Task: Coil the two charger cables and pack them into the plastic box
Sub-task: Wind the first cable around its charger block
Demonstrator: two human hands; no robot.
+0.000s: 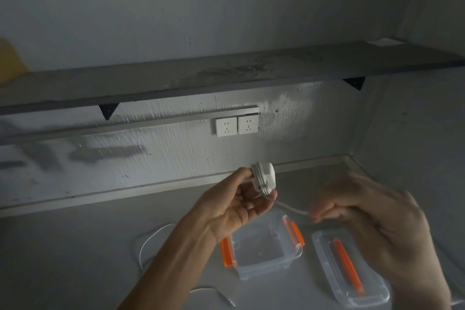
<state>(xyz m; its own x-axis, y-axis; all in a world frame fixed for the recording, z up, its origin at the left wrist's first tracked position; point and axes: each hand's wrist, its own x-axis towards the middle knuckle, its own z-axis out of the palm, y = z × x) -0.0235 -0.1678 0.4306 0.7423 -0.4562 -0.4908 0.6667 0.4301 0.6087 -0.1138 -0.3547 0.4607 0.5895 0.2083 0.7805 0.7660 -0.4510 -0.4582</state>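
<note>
The right hand is closest to me, blurred, its fingers curled and pinching a thin white charger cable at the fingertips. From there the cable stretches across to the left hand, which is raised above the bench and grips a white charger block between thumb and fingers. Several turns of the cable are already wound round that block.

Directly under the left hand, the clear plastic box stands open on the bench, with orange clips on two sides and nothing inside it. Its clear lid, with an orange strip along it, lies just to the right of the box, partly under the right hand.

A loose white cable loops on the bench to the left of the box, behind the left forearm. I cannot tell whether it belongs to the same charger.

On the wall behind are two white sockets, beneath a grey shelf.
</note>
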